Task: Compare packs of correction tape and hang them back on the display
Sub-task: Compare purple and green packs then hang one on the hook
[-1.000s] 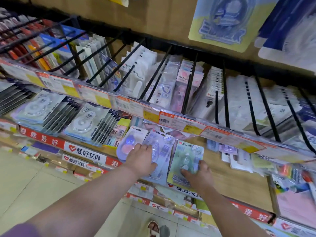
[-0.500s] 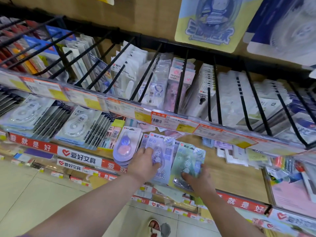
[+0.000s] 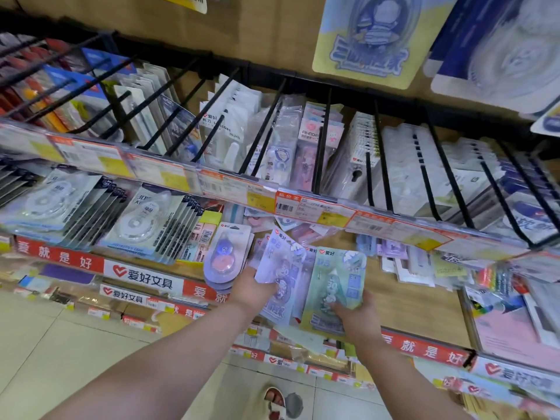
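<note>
on my feed the purple correction tape pack and the green correction tape pack were held side by side just below the price rail, their inner edges touching or overlapping, both faces turned up toward the camera. the left hand had its fingers curled round the purple pack's lower left edge, a firm hold. the right hand gripped the green pack at its bottom right corner, thumb on the printed face. both packs were off any hook i could see, over the wooden shelf board under the rail.

just left of the purple pack, also below the rail, a stack of round lilac-and-pink tape packs leaned against the left hand's knuckles. farther left under the rail hung white tape packs with black refills. above the rail, black hooks carried rows of blister packs. a red brand strip ran along the shelf edge below the rail, and a sandalled foot showed on the tiled floor far beneath it.
</note>
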Tool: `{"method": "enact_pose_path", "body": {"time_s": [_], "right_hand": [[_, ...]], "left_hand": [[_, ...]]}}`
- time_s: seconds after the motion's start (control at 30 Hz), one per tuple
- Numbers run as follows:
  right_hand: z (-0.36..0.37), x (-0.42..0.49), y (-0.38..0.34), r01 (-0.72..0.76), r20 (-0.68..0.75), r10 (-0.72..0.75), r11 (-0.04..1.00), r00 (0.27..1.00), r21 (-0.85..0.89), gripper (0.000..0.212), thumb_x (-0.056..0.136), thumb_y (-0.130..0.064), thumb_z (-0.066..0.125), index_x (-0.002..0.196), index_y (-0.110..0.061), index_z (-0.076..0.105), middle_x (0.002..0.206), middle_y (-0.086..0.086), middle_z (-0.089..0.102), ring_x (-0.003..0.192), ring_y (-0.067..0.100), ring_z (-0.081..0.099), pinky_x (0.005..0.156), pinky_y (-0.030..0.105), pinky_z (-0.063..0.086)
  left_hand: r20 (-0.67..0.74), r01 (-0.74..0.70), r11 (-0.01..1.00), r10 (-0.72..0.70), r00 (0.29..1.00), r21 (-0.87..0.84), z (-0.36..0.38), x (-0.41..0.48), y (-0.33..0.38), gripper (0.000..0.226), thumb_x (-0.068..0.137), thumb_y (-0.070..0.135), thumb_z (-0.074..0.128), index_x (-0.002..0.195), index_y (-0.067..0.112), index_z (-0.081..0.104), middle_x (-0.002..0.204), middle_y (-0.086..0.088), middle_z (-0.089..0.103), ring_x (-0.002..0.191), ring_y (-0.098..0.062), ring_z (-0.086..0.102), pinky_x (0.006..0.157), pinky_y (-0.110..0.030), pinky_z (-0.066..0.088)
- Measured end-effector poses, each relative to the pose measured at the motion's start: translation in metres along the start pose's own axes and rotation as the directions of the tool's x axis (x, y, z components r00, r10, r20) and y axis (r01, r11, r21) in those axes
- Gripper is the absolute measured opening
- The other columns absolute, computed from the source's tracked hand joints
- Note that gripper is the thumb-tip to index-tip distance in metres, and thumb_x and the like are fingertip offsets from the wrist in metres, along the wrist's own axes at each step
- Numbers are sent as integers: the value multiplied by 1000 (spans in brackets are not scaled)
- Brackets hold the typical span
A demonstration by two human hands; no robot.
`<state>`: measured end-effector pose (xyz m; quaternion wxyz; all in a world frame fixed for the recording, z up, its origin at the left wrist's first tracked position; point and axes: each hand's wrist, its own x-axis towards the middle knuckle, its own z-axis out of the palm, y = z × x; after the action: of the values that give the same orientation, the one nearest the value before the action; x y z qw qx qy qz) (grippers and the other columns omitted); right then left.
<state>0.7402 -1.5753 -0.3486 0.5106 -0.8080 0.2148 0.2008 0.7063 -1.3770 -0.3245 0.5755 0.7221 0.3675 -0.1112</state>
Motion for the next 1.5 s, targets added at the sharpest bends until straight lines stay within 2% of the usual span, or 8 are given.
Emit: {"method": "enact_pose_path", "body": {"time_s": [0.2, 0.33, 0.5, 0.63, 0.83, 1.03, 1.23, 1.5], "right_hand": [[3, -23, -3, 83, -33, -82, 996, 996, 43, 36, 83, -4, 67, 109, -20, 47, 86, -3, 62, 73, 16, 63, 63, 33, 52], [7, -44, -6, 108, -24, -107, 992, 994, 70, 35, 82, -6, 67, 112, -17, 52, 98, 4, 68, 82, 26, 68, 78, 47, 57], [11, -78, -10, 163, -20, -161, 980, 987, 115, 39, 83, -8, 67, 115, -19, 50, 99, 7, 69, 82, 29, 69, 77, 50, 57], [13, -106, -17, 203, -11, -204, 971, 979, 125, 38, 84, -6, 64, 116, -20, 48, 97, 6, 68, 83, 31, 69, 75, 49, 57], [17, -144, -27, 256, -27, -255, 957, 967, 138, 37, 86, -10, 64, 117, -22, 47, 101, 3, 67, 88, 25, 66, 73, 38, 54], [23, -177, -38, 326, -72, -318, 932, 945, 158, 47, 85, -10, 66, 127, -14, 46, 102, 10, 66, 76, 22, 63, 60, 31, 49], [24, -203, -57, 395, -76, -388, 895, 918, 206, 46, 85, -4, 63, 125, -19, 46, 101, 0, 66, 80, 17, 66, 57, 27, 49], [15, -221, -88, 508, -99, -500, 824, 860, 250, 52, 87, -7, 62, 132, -23, 42, 99, -4, 63, 80, 20, 62, 66, 33, 51]], "left_hand": [[30, 1, 994, 2, 1000, -109, -19, -21, -9, 18, 83, 11, 68, 98, 13, 57, 93, -9, 62, 82, -25, 57, 69, -29, 42], [72, -19, 971, 37, 997, -239, -37, -39, -13, 16, 88, 5, 62, 102, 12, 60, 90, -3, 66, 75, -15, 60, 60, -24, 45], [100, -59, 951, 93, 991, -304, -56, -58, -21, 24, 89, 3, 60, 110, 14, 62, 95, 0, 67, 83, -12, 60, 65, -23, 44], [114, -113, 934, 160, 980, -338, -71, -75, -24, 21, 89, 2, 59, 97, 21, 61, 89, 6, 65, 79, -7, 59, 62, -21, 42], [104, -112, 918, 163, 981, -381, -96, -95, -28, 24, 86, 9, 65, 109, 16, 65, 101, -5, 71, 94, -25, 65, 90, -42, 51], [100, -168, 887, 232, 967, -430, -123, -115, -30, 15, 88, 6, 63, 101, 13, 66, 100, -11, 71, 90, -30, 67, 69, -33, 50], [81, -220, 837, 298, 951, -501, -144, -136, -25, 17, 90, 4, 59, 102, 14, 64, 83, -2, 67, 66, -13, 61, 49, -20, 45], [28, -305, 782, 381, 924, -544, -161, -146, 0, 18, 88, 8, 62, 105, 12, 65, 95, -7, 71, 82, -22, 64, 67, -31, 45]]}}
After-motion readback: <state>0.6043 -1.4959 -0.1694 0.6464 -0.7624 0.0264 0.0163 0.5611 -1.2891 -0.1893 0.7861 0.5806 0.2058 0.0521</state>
